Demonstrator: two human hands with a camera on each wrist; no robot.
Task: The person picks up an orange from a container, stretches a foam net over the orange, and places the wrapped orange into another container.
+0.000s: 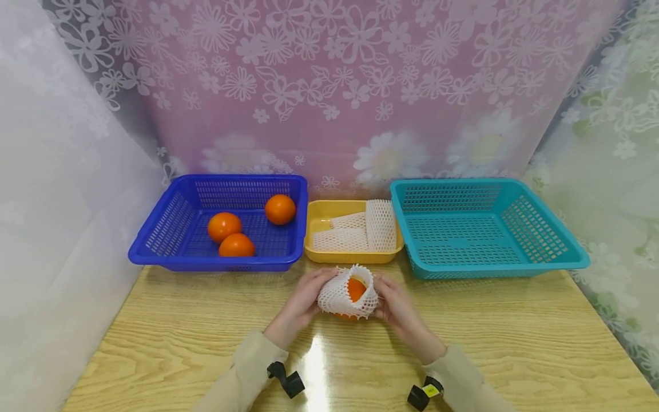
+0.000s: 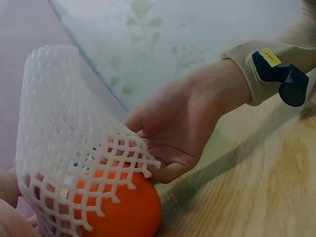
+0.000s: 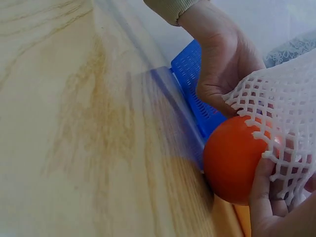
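Observation:
A white foam fruit net (image 1: 334, 292) is stretched partly over an orange (image 1: 356, 289) above the front middle of the table. My left hand (image 1: 305, 296) grips the net's left side, and my right hand (image 1: 400, 309) holds the opposite side. In the left wrist view the net (image 2: 59, 123) stands up like a tube, its open lower edge over the upper part of the orange (image 2: 131, 212). The right wrist view shows the orange (image 3: 232, 160) bulging out of the net, with the right hand's fingers (image 3: 261, 187) against the mesh edge.
At the back left, a blue basket (image 1: 216, 264) contains three oranges (image 1: 280, 209). Between the baskets, a yellow tray (image 1: 355, 258) has several foam nets (image 1: 381, 226). A teal basket (image 1: 494, 270) stands back right. Flowered curtains (image 1: 334, 86) surround the wooden table (image 1: 195, 320).

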